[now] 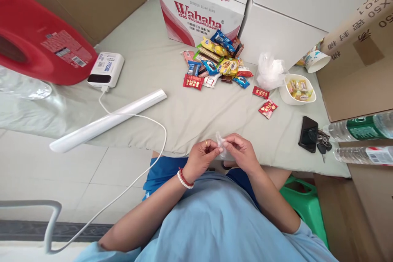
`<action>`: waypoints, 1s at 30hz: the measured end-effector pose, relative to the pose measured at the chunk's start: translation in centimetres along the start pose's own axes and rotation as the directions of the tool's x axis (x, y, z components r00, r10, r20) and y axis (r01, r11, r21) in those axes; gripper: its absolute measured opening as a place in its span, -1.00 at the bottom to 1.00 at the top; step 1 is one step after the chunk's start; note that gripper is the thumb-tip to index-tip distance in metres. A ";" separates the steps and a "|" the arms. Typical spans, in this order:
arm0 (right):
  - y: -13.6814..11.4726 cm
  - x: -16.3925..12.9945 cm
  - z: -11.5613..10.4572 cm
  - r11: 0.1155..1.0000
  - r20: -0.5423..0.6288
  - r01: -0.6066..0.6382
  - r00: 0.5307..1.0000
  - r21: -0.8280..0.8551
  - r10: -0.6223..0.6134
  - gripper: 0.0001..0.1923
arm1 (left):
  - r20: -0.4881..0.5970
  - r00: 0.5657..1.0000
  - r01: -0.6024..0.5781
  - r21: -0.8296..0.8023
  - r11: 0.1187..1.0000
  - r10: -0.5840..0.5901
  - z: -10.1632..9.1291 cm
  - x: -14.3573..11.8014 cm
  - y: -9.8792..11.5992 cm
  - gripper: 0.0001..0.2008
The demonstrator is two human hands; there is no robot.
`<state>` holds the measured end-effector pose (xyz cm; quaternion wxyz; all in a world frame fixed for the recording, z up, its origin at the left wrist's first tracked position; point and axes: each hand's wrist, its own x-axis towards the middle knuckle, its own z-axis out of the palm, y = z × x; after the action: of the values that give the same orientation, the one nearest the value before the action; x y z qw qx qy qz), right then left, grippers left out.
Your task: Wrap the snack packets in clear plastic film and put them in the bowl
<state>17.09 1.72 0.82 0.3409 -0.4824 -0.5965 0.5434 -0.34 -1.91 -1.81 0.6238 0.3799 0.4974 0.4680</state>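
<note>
My left hand point(201, 159) and my right hand point(241, 152) meet at the near edge of the cloth-covered table point(172, 110). Both pinch a small clear plastic bag point(220, 144) between their fingertips. The left wrist wears red and white bead bracelets, and a ring shows on one finger. Farther back lies a pile of wrapped snacks point(215, 63). Two red snack packets point(266, 101) lie apart from it, to the right.
A white bowl of candies point(299, 89), a crumpled plastic bag point(270, 71) and a paper cup point(316, 60) sit at right. A phone with keys point(308, 133) and two water bottles point(362, 129) lie at far right. A white roll point(107, 120), power bank point(106, 69), cable and red jug point(37, 37) occupy the left. Cartons stand behind.
</note>
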 end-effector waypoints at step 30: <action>-0.4 0.7 -2.6 0.820 -0.031 -0.212 0.963 0.532 0.269 -0.53 | 0.073 0.926 -0.355 0.502 0.789 0.370 1.4 0.3 0.2 -0.85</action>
<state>19.20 3.23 1.57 0.4186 -0.4704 -0.3415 0.6977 0.96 -1.61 -1.39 0.3934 0.6114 0.5294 0.4373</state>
